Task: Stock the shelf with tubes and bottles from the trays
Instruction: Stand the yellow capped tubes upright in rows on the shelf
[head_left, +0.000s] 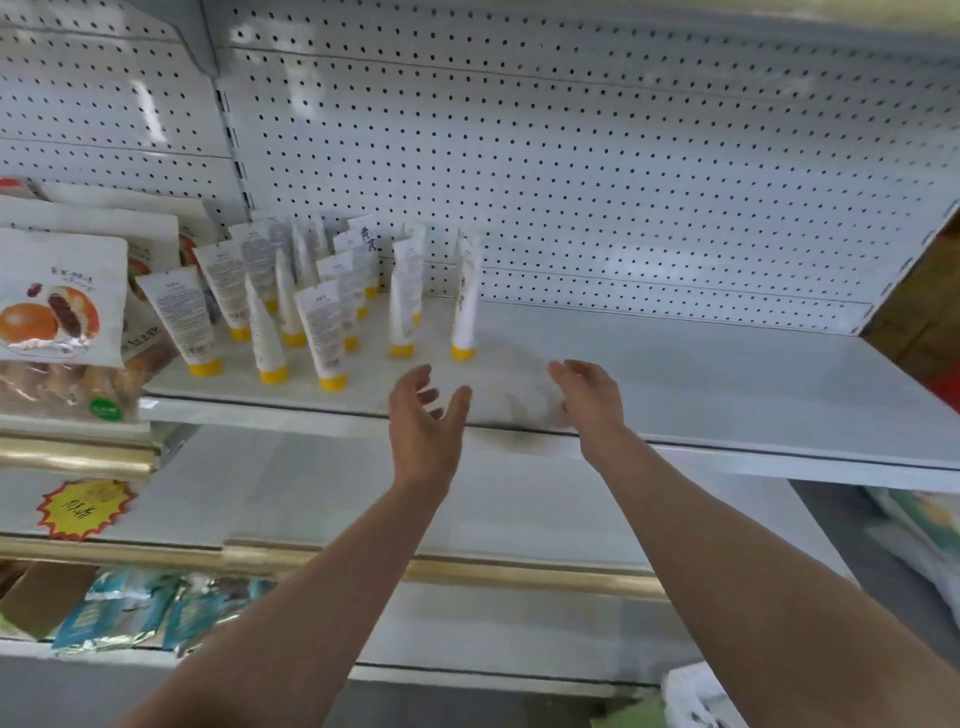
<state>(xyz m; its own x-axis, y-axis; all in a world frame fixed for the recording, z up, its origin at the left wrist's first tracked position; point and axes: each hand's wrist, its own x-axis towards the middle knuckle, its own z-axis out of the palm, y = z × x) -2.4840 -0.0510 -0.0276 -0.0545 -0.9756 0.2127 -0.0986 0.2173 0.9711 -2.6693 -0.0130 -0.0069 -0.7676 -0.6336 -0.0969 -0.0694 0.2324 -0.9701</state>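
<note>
White pegboard is backing the shelf (727, 379) where we are hovering both empty, open hands, left hand (423, 415) nearer than right hand (589, 397) to the upright yellow-capped tubes (462, 301) standing just beyond it.

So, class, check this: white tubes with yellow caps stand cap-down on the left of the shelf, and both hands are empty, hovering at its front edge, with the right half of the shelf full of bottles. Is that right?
One thing is wrong. The head view shows the right half of the shelf bare: no bottles there. The rest stands: the tubes stand cap-down on the left, and the left hand and right hand hold nothing.
</note>
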